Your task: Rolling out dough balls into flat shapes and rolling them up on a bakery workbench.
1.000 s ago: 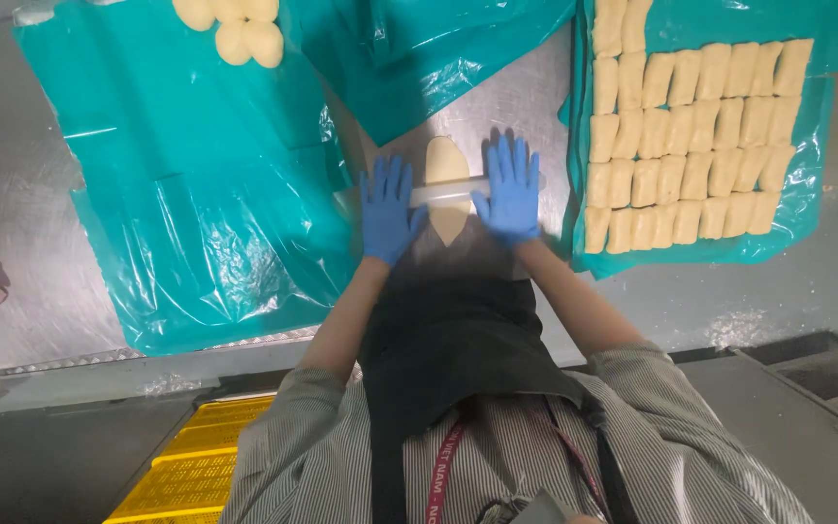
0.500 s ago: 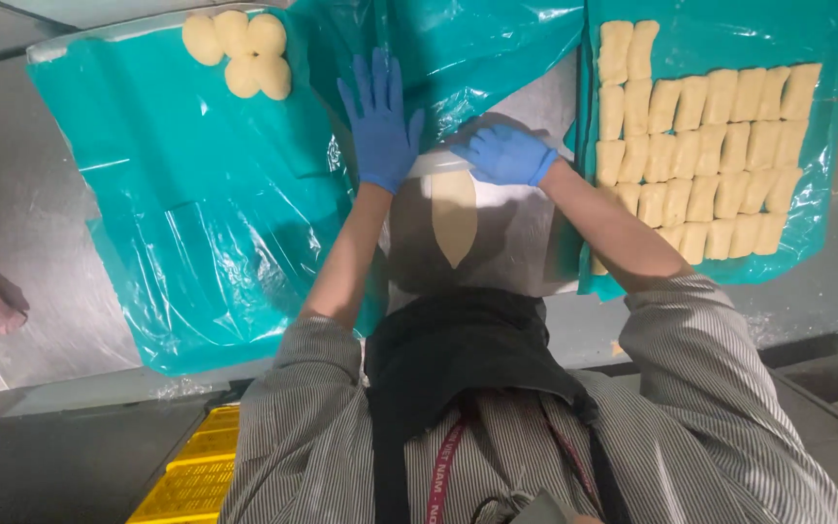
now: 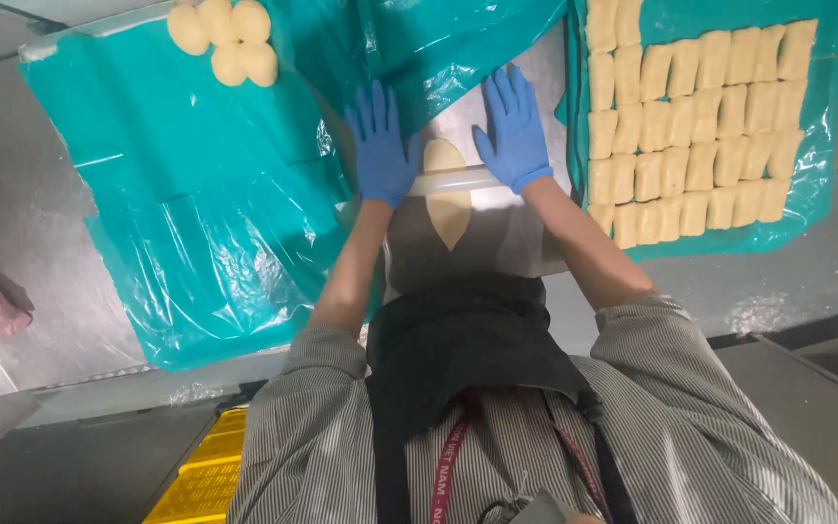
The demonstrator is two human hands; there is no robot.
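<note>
Blue gloves (image 3: 385, 146), teal sheet (image 3: 196, 223) (cream dough (image 3: 446, 209))

Dough strip (image 3: 447, 204) on the worktop (image 3: 497, 243) centre, under a rolling pin (image 3: 453, 180) lying crosswise — left hand (image 3: 381, 146) and right hand (image 3: 513, 131) on its ends. Dough balls (image 3: 224, 37) far-left corner; cut pieces (image 3: 695, 136) in rows right.

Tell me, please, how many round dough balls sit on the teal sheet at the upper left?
4: round dough balls clustered at the top edge of the teal plastic sheet, two behind, two in front, touching; more may lie beyond the frame.
</note>
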